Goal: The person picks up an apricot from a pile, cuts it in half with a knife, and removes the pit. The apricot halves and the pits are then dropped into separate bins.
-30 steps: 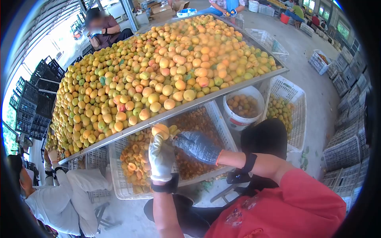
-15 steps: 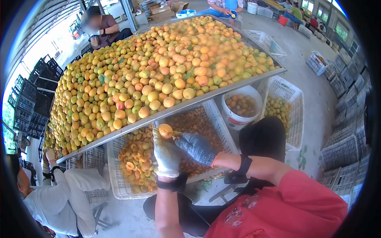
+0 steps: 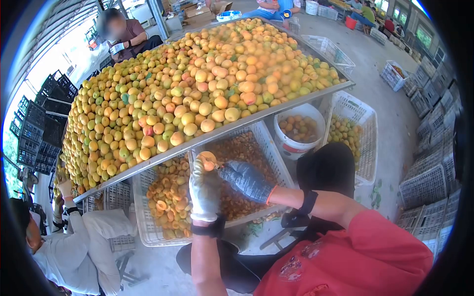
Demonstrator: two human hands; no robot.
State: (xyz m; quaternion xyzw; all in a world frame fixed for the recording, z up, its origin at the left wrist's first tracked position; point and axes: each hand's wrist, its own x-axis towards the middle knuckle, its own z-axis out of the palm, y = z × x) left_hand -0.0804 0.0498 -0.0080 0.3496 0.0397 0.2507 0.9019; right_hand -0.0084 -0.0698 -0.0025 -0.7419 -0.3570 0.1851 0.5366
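Note:
My left hand [image 3: 205, 190], in a white glove, holds an apricot [image 3: 207, 160] up at its fingertips. My right hand [image 3: 244, 180], in a grey glove, touches the same apricot from the right; whether it grips a small tool is too blurred to tell. Both hands hover over a white slatted crate [image 3: 276, 163] filled with halved apricots. Just beyond them runs the metal edge of a big table [image 3: 276, 114] heaped with whole yellow and orange apricots [image 3: 197, 84].
A white bucket [image 3: 291, 145] of fruit and another white crate [image 3: 368, 128] stand to the right under the table. A person in white [image 3: 74, 251] sits at lower left; others sit at the table's far end. Stacked crates line both sides.
Both hands with the apricot have shifted slightly down and left. The view has moved a little; the person at lower left has raised a hand to the table edge.

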